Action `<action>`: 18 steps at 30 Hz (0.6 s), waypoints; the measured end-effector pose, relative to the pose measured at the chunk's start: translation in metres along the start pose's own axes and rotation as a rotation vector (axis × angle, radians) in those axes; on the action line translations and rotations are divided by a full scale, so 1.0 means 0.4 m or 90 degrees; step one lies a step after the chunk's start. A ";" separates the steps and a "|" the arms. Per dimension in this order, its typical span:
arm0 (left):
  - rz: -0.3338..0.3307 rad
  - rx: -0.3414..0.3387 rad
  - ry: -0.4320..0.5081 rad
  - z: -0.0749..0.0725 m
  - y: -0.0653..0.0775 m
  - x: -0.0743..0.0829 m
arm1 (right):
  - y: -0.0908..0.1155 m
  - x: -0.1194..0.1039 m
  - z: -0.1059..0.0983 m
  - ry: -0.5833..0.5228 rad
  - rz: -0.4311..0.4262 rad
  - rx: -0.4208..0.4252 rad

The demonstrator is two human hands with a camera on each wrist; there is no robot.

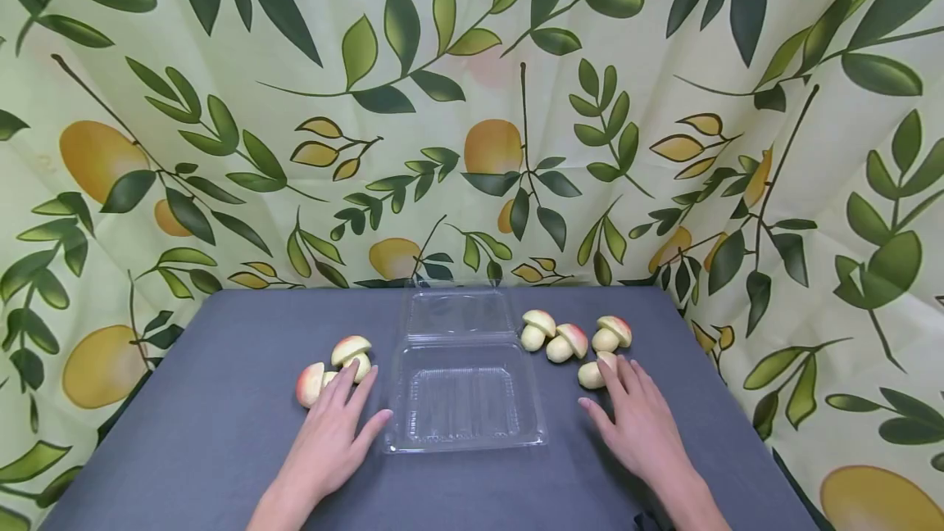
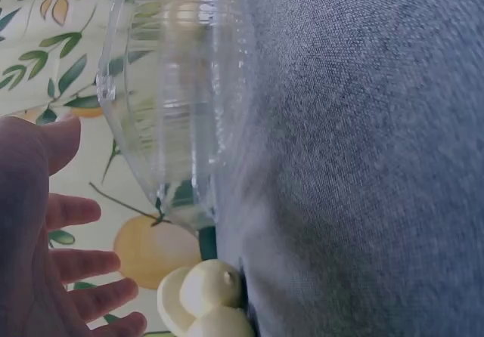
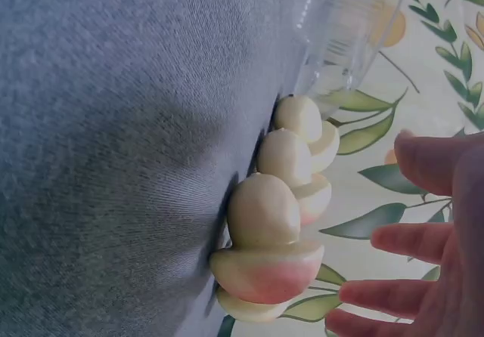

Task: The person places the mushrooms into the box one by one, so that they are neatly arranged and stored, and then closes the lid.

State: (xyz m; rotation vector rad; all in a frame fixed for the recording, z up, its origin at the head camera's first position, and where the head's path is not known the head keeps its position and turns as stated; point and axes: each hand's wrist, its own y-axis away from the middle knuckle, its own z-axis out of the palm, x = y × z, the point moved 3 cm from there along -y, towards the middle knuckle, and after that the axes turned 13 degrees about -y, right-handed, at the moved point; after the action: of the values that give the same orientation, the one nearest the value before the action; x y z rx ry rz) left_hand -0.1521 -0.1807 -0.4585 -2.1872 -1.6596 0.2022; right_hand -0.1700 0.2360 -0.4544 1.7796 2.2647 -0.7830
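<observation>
Toy mushrooms flank an open clear clamshell on the table.
I see the left hand released, near the pair at the clamshell's nine o'clock; the right hand, also released, is near four mushrooms at two o'clock.

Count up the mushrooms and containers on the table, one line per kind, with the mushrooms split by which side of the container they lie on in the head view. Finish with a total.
Left-side mushrooms: 2
Right-side mushrooms: 4
Clear plastic container: 1
Total: 7
</observation>
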 end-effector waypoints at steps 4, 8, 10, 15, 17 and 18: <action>0.007 0.005 0.011 0.003 -0.012 0.011 | -0.012 0.004 -0.004 -0.020 0.000 0.023; -0.005 -0.004 0.040 0.010 -0.025 0.022 | -0.026 0.008 -0.011 -0.044 0.009 0.035; -0.018 -0.020 0.072 0.015 -0.030 0.029 | -0.034 0.012 -0.014 -0.054 0.021 0.032; -0.057 -0.076 0.159 0.038 -0.043 0.043 | -0.053 0.025 -0.018 -0.078 0.077 0.004; -0.069 -0.090 0.181 0.046 -0.046 0.046 | -0.058 0.031 -0.017 -0.086 0.093 -0.004; -0.074 -0.096 0.193 0.050 -0.048 0.046 | -0.060 0.033 -0.017 -0.088 0.097 -0.005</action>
State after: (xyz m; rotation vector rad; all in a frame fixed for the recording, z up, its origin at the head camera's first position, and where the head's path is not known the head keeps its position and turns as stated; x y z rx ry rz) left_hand -0.1708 -0.1545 -0.4674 -2.0918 -1.6633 -0.2815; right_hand -0.1951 0.2468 -0.4471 1.8091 2.0163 -0.8390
